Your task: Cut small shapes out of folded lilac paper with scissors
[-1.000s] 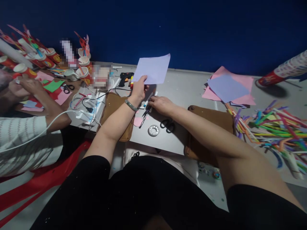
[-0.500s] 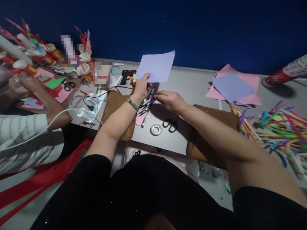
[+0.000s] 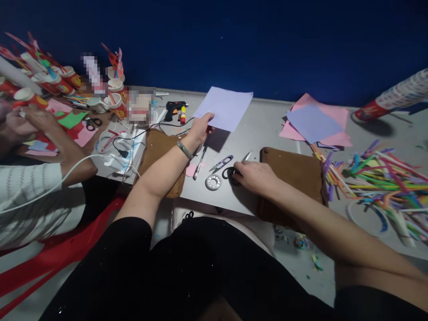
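Note:
A lilac sheet of paper (image 3: 227,107) is pinched in my left hand (image 3: 200,127), thumb on top, raised above the table. My right hand (image 3: 256,176) has its fingers closed at the black handles of a pair of scissors (image 3: 229,172); the blades point away from me and the hand partly covers the handles. Left of the scissors lie purple thread snips (image 3: 222,163) and a white roll of tape (image 3: 213,182). A pen (image 3: 199,165) rests below my left hand, by a scrap of pink paper (image 3: 190,170).
Brown pads (image 3: 290,174) lie under my arms. Pipe cleaners (image 3: 384,174) and stacked coloured paper (image 3: 316,122) are at right. A glue gun (image 3: 174,109), glue stick (image 3: 183,115) and cables stand behind my left hand. A co-worker's hands (image 3: 36,122) are at far left.
My right hand has moved from the purple snips beside my left hand down and right to the scissors. The snips now lie on the table. The lilac sheet has shifted slightly right and lower.

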A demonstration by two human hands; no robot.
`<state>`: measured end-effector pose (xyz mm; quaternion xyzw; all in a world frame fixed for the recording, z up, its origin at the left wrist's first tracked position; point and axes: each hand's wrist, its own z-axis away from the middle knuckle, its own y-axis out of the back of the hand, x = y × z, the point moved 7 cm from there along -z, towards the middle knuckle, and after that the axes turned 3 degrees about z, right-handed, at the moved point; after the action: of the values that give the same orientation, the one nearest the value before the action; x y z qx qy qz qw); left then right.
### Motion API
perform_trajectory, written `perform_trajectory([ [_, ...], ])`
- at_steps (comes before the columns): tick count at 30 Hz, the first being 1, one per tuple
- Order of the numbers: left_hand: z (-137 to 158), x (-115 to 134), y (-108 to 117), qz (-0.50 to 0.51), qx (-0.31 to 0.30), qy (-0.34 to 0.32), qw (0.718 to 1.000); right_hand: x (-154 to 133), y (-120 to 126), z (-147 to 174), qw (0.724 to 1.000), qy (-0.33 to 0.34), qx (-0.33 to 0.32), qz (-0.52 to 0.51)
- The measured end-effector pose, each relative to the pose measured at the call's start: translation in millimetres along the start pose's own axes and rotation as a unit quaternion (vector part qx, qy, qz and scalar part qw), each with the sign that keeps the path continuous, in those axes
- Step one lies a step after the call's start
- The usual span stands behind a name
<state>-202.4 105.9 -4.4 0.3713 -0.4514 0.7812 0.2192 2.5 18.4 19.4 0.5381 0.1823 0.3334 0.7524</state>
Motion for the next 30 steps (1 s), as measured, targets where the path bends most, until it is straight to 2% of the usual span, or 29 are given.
perform_trajectory([
  [2,5,-3,-3,-0.012,-0.009,0.001,1.000,-4,-8,10,0.999,-0.005,-0.034,-0.005],
  [5,12,-7,-8,-0.038,-0.026,0.005,0.999,-2,-13,15,0.999,-0.022,-0.039,-0.009],
  [9,20,-21,-10,-0.067,-0.037,0.048,0.996,2,-13,16,0.997,-0.029,-0.063,-0.018],
  [12,25,-36,-12,-0.094,-0.060,0.096,0.989,8,-8,16,0.998,-0.039,-0.051,-0.020],
  [14,23,-42,-11,-0.097,-0.064,0.104,0.988,11,-6,15,0.998,-0.048,-0.036,-0.025],
  [20,7,-32,7,-0.075,0.030,0.034,0.996,16,-8,12,0.998,-0.049,-0.029,-0.038],
  [25,11,-18,11,-0.045,0.081,-0.006,0.996,17,-10,10,0.998,-0.044,-0.030,-0.042],
  [27,13,-18,6,-0.030,0.065,-0.003,0.997,18,-9,10,0.997,-0.043,-0.032,-0.048],
  [30,18,-20,-10,0.011,-0.016,0.024,1.000,26,-5,8,0.997,-0.045,-0.031,-0.056],
])
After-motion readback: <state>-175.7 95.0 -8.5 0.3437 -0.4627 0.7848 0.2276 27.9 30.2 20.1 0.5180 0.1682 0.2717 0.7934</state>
